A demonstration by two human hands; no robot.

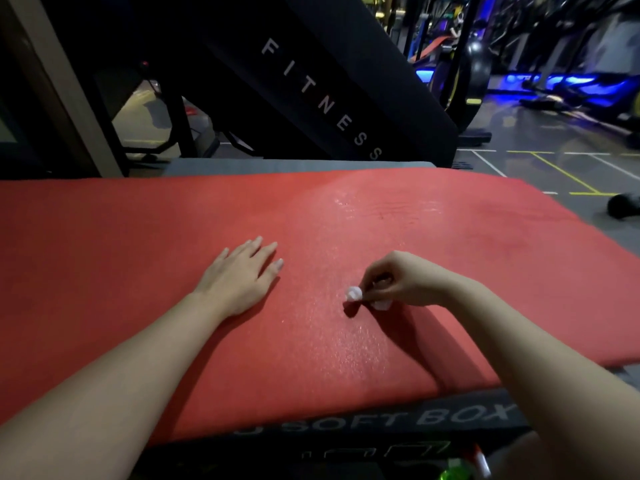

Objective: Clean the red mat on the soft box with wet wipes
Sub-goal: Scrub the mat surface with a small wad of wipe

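Note:
The red mat (138,244) covers the top of the black soft box (450,419), whose front face reads "SOFT BOX". A damp, shiny streak runs down the mat's middle. My left hand (240,275) rests flat on the mat, fingers straight, left of that streak. My right hand (398,280) pinches a small crumpled white wet wipe (354,293) between its curled fingers and holds it just above or on the mat near the front. Part of the wipe is hidden under the fingers.
A black slanted panel (311,91) marked "FITNESS" rises behind the mat. Gym machines (554,64) with blue lights stand at the back right. A dark dumbbell (623,206) lies on the grey floor to the right. A green-topped object (457,474) shows at the bottom edge.

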